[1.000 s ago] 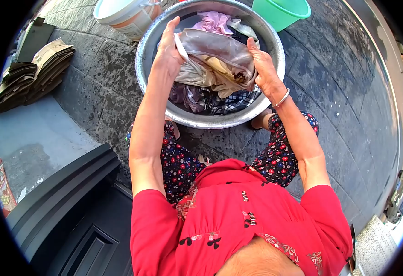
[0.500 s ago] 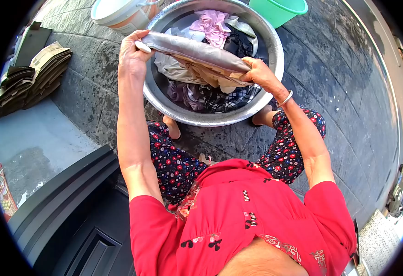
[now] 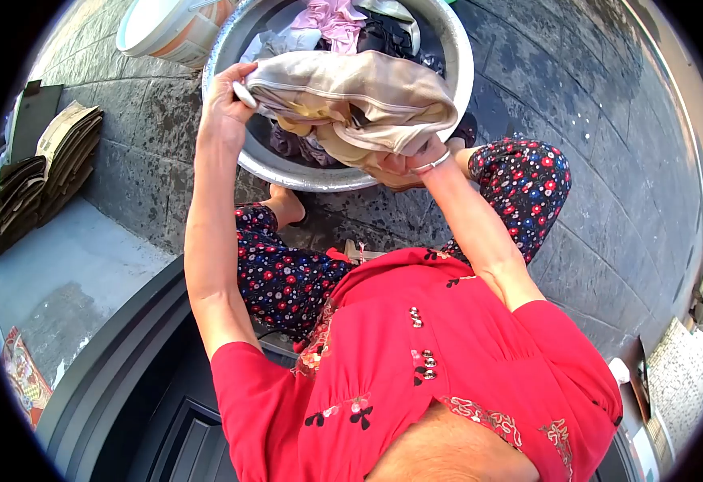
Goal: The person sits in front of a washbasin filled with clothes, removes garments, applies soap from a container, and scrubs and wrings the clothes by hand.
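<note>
A beige garment (image 3: 367, 88) is stretched between my two hands above a wide metal basin (image 3: 460, 80). My left hand (image 3: 227, 92) is closed on its left edge, with a small white oval piece (image 3: 245, 95) by the thumb; I cannot make out what that is. My right hand (image 3: 425, 154), a bangle at its wrist, is at the garment's lower right, partly covered by the folds, its fingers hidden. Behind the garment, a pink cloth (image 3: 331, 24) and dark cloths (image 3: 385, 36) lie in the basin.
A white bucket (image 3: 159, 32) stands on the wet paved ground (image 3: 520, 88) left of the basin. Folded cardboard (image 3: 66, 161) is stacked at the far left. My knees in flowered trousers (image 3: 520, 189) are on either side, close to the basin's near rim.
The garment has turned from a narrow folded strip to a broader, opened shape. My right hand has moved down and in under the folds; my left hand keeps its hold. The view has shifted.
</note>
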A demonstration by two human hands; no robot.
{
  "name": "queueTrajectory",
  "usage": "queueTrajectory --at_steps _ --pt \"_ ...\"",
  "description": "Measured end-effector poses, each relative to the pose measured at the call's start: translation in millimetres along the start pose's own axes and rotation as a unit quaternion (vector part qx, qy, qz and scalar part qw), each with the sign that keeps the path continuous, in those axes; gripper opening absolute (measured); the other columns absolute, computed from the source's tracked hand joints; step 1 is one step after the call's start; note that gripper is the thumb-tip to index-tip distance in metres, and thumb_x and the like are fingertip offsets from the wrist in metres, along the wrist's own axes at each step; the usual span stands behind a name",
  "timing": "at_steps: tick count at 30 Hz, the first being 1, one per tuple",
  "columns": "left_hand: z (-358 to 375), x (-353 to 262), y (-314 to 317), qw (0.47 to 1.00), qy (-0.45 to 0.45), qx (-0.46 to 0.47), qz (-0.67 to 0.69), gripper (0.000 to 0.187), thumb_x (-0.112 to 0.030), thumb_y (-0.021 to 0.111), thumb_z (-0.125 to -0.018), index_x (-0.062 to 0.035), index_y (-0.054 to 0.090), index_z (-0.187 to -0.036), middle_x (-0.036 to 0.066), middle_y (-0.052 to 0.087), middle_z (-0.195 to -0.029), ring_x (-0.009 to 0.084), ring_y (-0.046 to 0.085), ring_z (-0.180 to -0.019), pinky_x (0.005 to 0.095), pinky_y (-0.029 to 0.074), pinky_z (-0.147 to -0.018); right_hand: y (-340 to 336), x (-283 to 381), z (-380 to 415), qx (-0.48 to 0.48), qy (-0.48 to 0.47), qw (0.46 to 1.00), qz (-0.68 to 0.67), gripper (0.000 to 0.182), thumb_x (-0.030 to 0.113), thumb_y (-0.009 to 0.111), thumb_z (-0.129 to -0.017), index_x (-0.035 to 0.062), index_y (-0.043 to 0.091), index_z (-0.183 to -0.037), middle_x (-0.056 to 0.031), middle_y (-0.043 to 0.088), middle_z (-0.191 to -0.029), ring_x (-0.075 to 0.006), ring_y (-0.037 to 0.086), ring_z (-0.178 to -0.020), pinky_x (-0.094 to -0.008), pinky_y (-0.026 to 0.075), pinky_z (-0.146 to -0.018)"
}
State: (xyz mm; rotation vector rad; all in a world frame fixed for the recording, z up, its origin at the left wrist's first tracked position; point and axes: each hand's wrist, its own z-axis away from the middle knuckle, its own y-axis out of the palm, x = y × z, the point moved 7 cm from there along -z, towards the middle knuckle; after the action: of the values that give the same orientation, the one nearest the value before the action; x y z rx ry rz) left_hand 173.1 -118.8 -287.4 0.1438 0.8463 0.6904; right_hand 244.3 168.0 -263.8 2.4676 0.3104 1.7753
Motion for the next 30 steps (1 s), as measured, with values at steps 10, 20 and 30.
queueTrajectory --at_steps 10,20,30 --pt "17 58 -30 0.921 0.136 -0.126 -0.344 0.024 0.001 0.052 -0.074 0.0069 0.05 -0.097 0.016 0.058 -0.072 0.0194 0.061 -0.057 0.03 0.053 -0.054 5 -80 67 -0.198 0.472 0.738 -0.439 0.033 0.019 0.043 -0.097 0.0057 0.046 -0.126 -0.009 0.054 -0.124 -0.0193 0.056 -0.11 -0.0373 0.05 -0.093" --pt "144 169 125 0.553 0.418 0.267 -0.669 0.031 0.002 0.055 -0.074 -0.0006 0.049 -0.104 0.018 0.051 -0.089 0.0368 0.06 -0.069 0.0425 0.051 -0.053 2 -132 47 -0.115 0.386 0.8 -0.444 0.012 0.019 0.049 -0.093 0.0138 0.057 -0.101 -0.0023 0.059 -0.09 -0.0136 0.059 -0.075 -0.0279 0.052 -0.063" --pt "120 161 113 0.596 0.384 0.292 -0.642 0.011 -0.004 0.056 -0.076 -0.0022 0.053 -0.086 0.015 0.052 -0.08 0.0365 0.058 -0.071 0.0429 0.047 -0.06 8 -162 64 -0.07 0.426 0.79 -0.435 0.025 0.033 0.054 -0.089 0.0116 0.059 -0.102 -0.0058 0.062 -0.094 -0.0172 0.061 -0.081 -0.0327 0.052 -0.069"
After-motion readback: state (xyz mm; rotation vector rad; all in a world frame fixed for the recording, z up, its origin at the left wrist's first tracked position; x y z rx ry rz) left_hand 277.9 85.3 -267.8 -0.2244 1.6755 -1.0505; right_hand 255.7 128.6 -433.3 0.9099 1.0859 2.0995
